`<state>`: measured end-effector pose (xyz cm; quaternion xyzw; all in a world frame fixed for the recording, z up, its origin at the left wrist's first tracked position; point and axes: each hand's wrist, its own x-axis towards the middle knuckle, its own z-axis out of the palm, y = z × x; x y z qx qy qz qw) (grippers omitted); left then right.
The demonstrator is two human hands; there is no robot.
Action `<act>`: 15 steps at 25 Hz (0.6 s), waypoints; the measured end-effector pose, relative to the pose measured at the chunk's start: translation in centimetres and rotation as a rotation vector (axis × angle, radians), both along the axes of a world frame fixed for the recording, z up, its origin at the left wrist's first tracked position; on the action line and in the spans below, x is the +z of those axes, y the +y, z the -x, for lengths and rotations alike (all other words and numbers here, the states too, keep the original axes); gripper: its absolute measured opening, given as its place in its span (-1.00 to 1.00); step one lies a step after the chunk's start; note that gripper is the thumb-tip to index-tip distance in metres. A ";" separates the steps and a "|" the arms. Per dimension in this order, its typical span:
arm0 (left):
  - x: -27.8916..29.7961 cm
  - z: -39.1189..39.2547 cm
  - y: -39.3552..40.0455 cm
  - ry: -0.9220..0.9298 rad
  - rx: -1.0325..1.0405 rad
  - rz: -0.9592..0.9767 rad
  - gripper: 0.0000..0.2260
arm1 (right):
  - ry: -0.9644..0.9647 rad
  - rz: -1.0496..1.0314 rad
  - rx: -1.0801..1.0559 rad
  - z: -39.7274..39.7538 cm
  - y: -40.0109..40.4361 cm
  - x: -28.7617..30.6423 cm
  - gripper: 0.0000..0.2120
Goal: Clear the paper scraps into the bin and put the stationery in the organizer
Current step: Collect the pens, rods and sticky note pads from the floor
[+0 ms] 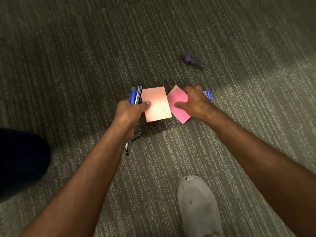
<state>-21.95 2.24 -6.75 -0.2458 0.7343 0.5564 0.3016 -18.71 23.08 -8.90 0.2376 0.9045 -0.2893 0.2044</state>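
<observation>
While the person bends over the carpeted floor, which fills the view and carries every loose item, both bare forearms reach toward the centre. At 5 o'clock stands a pale grey shoe; at 9 o'clock a dark shape, probably a trouser leg, enters from the edge. At the centre, the left hand curls around a bundle of pens, blue and grey, whose ends project above and below the fist, while its thumb pins a light pink note pad against the fingers; one hand thus appears to serve as a store so that the other is free to gather. Just beside it, toward 3 o'clock, the right hand pinches a darker pink note pad between thumb and fingers, its lower corner at or just above the carpet; contact cannot be told. A small blue-and-white packet shows past the right knuckles, partly hidden. Well apart, at 1 o'clock, lies a small tube with a purple cap, untouched. Neither bin nor organizer is in view, so the collected stationery has yet to be carried to them.
</observation>
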 end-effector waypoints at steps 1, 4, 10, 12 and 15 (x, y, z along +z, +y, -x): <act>-0.2 -0.2 0.1 -0.027 0.016 -0.025 -0.81 | 0.025 0.064 -0.041 -0.2 0.0 0.2 -0.56; -0.7 -1.2 0.9 -0.055 0.047 -0.101 -0.79 | 0.093 0.379 -0.309 -1.1 -0.6 0.9 -0.71; -0.9 -2.9 3.0 0.100 0.134 -0.112 -0.86 | 0.105 0.776 -0.570 -2.8 -2.8 3.6 -0.74; -0.7 -3.2 3.5 0.114 0.165 -0.156 -0.88 | 0.123 0.804 -0.543 -3.0 -3.1 3.9 -0.73; -0.5 -3.2 3.9 0.124 0.180 -0.171 -0.90 | 0.127 0.838 -0.516 -3.1 -3.5 4.1 -0.73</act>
